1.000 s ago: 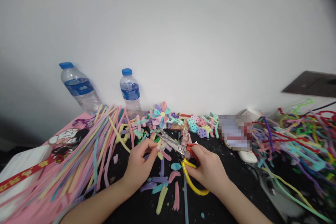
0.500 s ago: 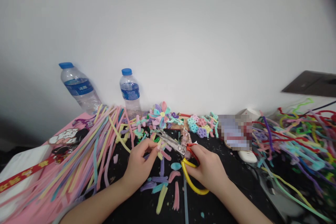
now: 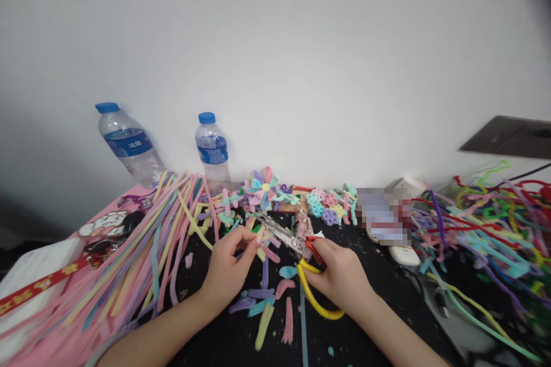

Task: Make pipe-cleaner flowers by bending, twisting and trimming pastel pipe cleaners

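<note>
My left hand pinches a small bunch of pastel pipe cleaner pieces at the middle of the black table. My right hand is closed on scissors with one red and one yellow handle. Their blades point up and left, just behind the bunch. Below my hands lie short fuzzy pieces: a yellow-green one, a pink one, a purple one and a teal leaf-shaped one.
Two bottles stand by the wall. Long pastel pipe cleaners cover the left. Finished flowers lie behind, a blurred-out phone at right, and tangled pipe cleaners beyond.
The whole view has shifted very slightly. My hands, the scissors and the held bunch keep nearly the same positions.
</note>
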Demonstrator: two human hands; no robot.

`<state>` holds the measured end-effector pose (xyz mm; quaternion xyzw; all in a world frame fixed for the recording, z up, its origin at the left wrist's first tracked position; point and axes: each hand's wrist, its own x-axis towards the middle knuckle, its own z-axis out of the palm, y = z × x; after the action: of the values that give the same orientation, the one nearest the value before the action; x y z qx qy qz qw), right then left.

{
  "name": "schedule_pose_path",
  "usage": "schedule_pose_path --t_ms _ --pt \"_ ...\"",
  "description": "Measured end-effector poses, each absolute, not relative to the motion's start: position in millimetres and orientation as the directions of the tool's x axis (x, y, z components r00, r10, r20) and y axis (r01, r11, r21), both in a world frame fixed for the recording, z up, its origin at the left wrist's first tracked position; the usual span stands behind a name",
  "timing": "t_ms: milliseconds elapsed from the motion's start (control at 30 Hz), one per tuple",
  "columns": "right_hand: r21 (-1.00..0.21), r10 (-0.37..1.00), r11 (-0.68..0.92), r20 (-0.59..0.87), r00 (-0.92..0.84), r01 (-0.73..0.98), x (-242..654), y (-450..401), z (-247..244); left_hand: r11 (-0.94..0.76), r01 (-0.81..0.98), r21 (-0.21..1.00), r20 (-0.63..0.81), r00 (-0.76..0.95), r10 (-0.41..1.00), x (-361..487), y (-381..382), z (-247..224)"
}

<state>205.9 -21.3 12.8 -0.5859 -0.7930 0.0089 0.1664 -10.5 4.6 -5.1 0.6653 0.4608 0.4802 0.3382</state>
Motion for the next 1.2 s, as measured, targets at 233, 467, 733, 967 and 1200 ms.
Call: schedule_pose_path --t_ms 233,467,733,967,1200 --pt "-0.223 0.914 0.311 0.336 -0.226 0.924 212.9 -18.1 8.7 -0.328 0.273 0.905 0.311 0.104 0.945 -8.4 5.5 -2.2" --pt "-0.17 0.896 0.037 0.442 0.043 0.985 238.1 -0.8 10.6 -0.155 0.16 0.975 0.137 0.116 0.984 -6.6 6.6 4.0" --pt "-0.196 0.87 0.027 0.487 0.074 0.98 270.8 19.8 2.0 0.117 -0.045 0.992 -0.104 0.225 0.969 -2.6 10.2 -1.1" --pt "-0.362 0.891 -0.017 0.418 0.178 0.932 278.1 23.1 -5.4 0.187 -0.091 0.978 -0.16 0.244 0.957 -1.9 9.8 -1.7" --pt "-0.333 0.871 0.124 0.487 0.058 0.935 287.5 28.2 -10.4 0.131 -0.058 0.99 -0.11 0.274 0.955 -0.2 7.6 3.5"
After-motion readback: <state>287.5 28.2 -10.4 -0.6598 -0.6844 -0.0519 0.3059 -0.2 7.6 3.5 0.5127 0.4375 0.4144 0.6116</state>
